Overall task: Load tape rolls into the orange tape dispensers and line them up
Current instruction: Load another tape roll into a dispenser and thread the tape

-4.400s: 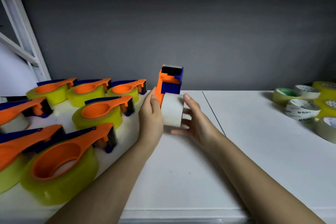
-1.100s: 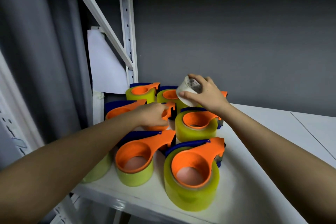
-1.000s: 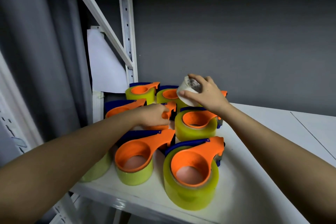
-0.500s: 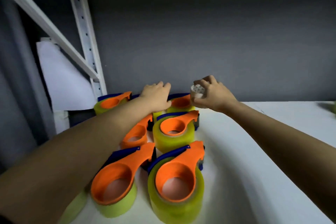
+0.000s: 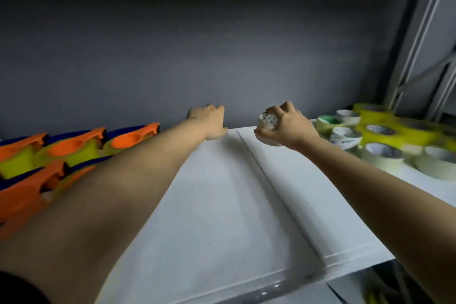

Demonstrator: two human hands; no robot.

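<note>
Two bare hands reach out over the white shelf (image 5: 222, 205), both near the grey back wall (image 5: 197, 57). Right hand (image 5: 287, 126) has its grip closed around a small pale tape roll (image 5: 266, 122), fingers curled over the top, printed core end facing the camera; roll is just right of the seam between the two shelf panels, cannot tell if it touches the shelf. Left hand (image 5: 209, 121) holds nothing, fingers loosely bent, palm down, just left of the seam, well apart from the roll. Loaded orange tape dispensers (image 5: 74, 145) sit at far left in rows, yellow-green rolls inside, blue parts showing, partly hidden behind the left forearm, blurred. Loose spare tape rolls (image 5: 380, 140) cluster at far right of the shelf, yellow and pale ones lying flat, some stacked. Grey metal rack upright (image 5: 424, 32) rises at the right edge.
</note>
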